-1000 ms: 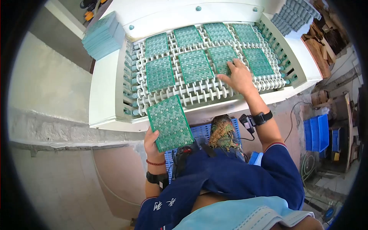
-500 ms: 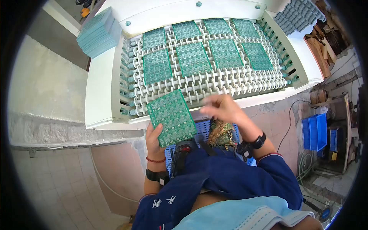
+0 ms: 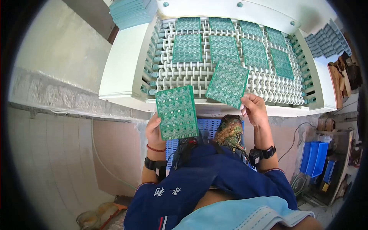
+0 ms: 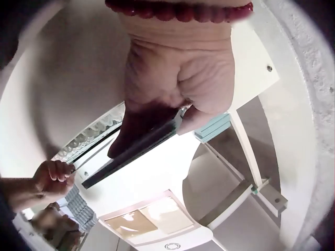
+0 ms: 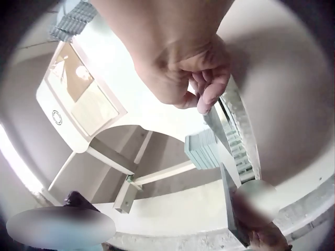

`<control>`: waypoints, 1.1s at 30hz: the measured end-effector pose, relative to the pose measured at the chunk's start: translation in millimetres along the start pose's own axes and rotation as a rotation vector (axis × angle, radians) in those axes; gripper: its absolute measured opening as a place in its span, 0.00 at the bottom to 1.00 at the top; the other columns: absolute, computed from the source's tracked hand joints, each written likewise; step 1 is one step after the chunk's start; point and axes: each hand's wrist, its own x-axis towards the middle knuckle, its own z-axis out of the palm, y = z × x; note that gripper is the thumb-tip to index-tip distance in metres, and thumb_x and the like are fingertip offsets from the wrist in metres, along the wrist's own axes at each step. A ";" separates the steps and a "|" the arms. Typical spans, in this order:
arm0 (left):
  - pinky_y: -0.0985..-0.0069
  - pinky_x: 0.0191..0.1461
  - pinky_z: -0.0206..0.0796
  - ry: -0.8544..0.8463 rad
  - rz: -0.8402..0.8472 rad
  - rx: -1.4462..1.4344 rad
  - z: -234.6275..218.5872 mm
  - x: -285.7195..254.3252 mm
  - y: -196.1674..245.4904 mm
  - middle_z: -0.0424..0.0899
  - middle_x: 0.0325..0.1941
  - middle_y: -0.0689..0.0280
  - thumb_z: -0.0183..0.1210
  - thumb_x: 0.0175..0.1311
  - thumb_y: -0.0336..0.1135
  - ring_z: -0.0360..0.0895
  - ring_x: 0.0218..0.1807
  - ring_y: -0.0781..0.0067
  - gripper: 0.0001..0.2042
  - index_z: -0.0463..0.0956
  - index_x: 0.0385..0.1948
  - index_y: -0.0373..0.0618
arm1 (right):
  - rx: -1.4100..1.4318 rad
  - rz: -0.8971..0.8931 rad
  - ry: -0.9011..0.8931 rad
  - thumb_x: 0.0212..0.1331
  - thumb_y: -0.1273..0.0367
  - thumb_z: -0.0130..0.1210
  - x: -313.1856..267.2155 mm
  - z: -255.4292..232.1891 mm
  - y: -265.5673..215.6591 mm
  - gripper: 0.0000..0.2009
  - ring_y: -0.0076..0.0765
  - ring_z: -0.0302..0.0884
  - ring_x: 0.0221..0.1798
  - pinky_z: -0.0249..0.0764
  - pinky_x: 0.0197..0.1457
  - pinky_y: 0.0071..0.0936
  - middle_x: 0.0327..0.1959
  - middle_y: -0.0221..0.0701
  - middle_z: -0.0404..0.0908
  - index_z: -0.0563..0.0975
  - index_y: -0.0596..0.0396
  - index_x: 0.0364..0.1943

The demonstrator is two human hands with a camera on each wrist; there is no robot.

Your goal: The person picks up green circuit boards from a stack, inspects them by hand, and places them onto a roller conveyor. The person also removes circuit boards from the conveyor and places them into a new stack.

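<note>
My left hand (image 3: pixel 154 132) holds green circuit boards (image 3: pixel 177 113) by their lower left side, in front of the machine. Edge-on in the left wrist view, they form a thick dark stack (image 4: pixel 131 152) between thumb and fingers. With thumb and fingertips my right hand (image 3: pixel 256 110) pinches the lower right corner of a single circuit board (image 3: pixel 227 85). That board is tilted over the front part of the white roller conveyor (image 3: pixel 184 83). Behind it, several circuit boards (image 3: pixel 187 48) lie on the rollers in two rows.
A tall stack of pale boards (image 3: pixel 132 14) stands on the machine's left ledge (image 3: pixel 124 57). Grey-blue ridged racks (image 3: pixel 329 40) are at the right. Blue bins (image 3: pixel 314 158) stand on the lower right, and a blue plastic crate (image 3: pixel 209 124) is below the machine's front edge.
My right hand has left a board on the rollers, come back toward the left hand, and now holds a separate board over the conveyor's front. The head view has shifted.
</note>
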 end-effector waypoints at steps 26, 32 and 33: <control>0.69 0.56 0.66 0.017 -0.047 0.090 17.8 21.4 -9.8 0.72 0.55 0.53 0.51 0.62 0.29 0.73 0.53 0.63 0.23 0.59 0.58 0.30 | -0.333 -0.027 0.021 0.56 0.70 0.58 17.7 37.6 -15.1 0.08 0.16 0.70 0.14 0.68 0.16 0.15 0.15 0.25 0.74 0.78 0.61 0.26; 0.67 0.58 0.64 0.115 -0.042 0.078 12.2 7.4 -4.0 0.71 0.55 0.51 0.49 0.62 0.32 0.72 0.54 0.61 0.24 0.58 0.58 0.30 | -0.673 -0.154 0.280 0.56 0.68 0.57 29.8 -21.6 -47.6 0.11 0.20 0.71 0.14 0.67 0.15 0.18 0.14 0.29 0.75 0.80 0.66 0.28; 0.66 0.58 0.65 0.107 -0.037 0.038 12.2 6.5 -3.1 0.71 0.55 0.50 0.48 0.62 0.33 0.72 0.54 0.59 0.24 0.57 0.59 0.29 | -0.684 -0.152 0.321 0.55 0.68 0.58 27.5 -33.4 -54.6 0.11 0.20 0.71 0.14 0.67 0.14 0.18 0.14 0.29 0.74 0.80 0.66 0.28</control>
